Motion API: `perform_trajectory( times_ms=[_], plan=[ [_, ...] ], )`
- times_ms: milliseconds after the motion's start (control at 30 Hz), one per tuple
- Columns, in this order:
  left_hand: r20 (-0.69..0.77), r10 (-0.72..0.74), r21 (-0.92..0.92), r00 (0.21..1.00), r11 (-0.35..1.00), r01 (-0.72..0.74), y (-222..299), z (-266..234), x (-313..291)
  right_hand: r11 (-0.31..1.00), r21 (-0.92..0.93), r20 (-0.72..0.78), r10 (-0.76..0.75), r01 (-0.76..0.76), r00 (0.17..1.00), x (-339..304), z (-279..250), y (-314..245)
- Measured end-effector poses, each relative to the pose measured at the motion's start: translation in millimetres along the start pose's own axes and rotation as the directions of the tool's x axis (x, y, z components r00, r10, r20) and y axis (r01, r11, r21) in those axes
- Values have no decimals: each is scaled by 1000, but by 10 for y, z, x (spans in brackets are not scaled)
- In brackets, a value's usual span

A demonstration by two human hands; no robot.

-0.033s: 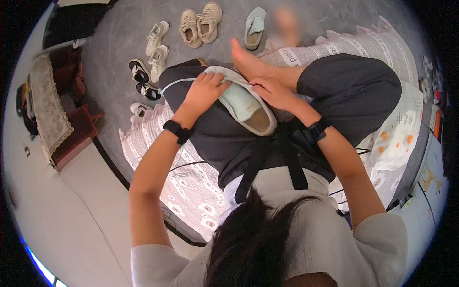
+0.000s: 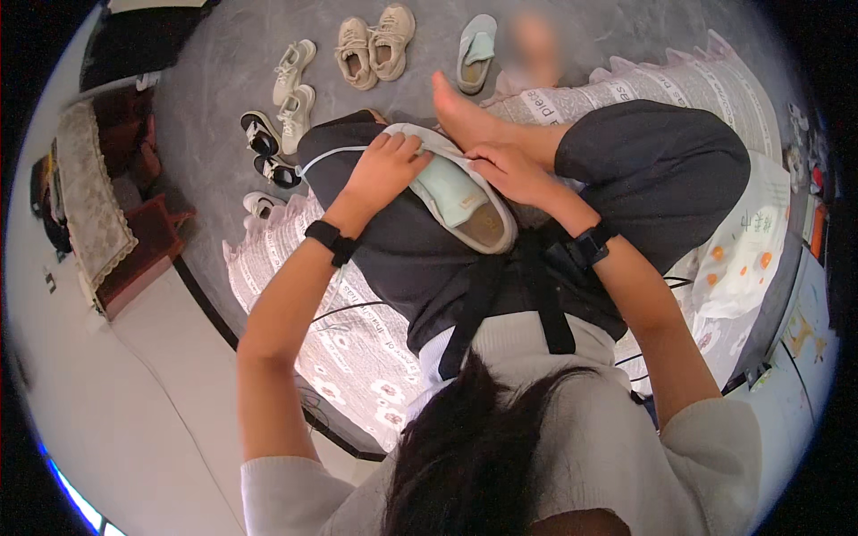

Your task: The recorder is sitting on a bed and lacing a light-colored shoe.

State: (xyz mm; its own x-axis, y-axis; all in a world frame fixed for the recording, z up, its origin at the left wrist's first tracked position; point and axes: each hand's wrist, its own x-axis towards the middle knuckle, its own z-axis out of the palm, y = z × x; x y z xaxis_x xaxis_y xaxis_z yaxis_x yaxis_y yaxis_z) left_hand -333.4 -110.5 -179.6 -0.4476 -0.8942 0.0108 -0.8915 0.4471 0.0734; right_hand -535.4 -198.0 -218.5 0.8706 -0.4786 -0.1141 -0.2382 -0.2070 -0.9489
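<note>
A low white-grey shoe [image 2: 494, 234] with a mint tongue [image 2: 454, 189] lies across my lap, its heel opening toward me. My left hand [image 2: 382, 171] curls over its left side near the toe end, fingers closed on the upper. From under that hand a pale shoelace [image 2: 332, 156] loops out to the left over my dark trouser leg. My right hand [image 2: 514, 171] is at the other side, thumb and forefinger pinched at the eyelet edge. What lies between those fingertips is too small to make out. Both wrists carry black bands.
On the grey floor ahead stand a matching mint-and-white shoe [image 2: 475, 55], beige sneakers [image 2: 391, 43], cream sneakers [image 2: 294, 118] and black-and-white shoes [image 2: 260, 134]. My bare foot [image 2: 465, 112] rests just beyond the lap shoe. A patterned cloth [image 2: 349, 357] covers the seat beneath me.
My left forearm and elbow have shifted slightly outward to the left. Both hands and the shoe stay in place.
</note>
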Motion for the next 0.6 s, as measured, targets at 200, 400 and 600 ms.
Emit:
perform_trajectory(
  times_ms=[200,400,600],
  plan=[
    [170,96,213,981,968,-131,84,50,169,1000,-5,15,6,-5,1000,-6,-10,6],
    [294,229,221,928,928,-300,-6,46,271,1000,18,13,-10,10,1000,11,-13,16],
    [142,308,158,941,931,-329,-149,108,184,997,-7,51,75,-75,996,-6,-20,14]
  ],
)
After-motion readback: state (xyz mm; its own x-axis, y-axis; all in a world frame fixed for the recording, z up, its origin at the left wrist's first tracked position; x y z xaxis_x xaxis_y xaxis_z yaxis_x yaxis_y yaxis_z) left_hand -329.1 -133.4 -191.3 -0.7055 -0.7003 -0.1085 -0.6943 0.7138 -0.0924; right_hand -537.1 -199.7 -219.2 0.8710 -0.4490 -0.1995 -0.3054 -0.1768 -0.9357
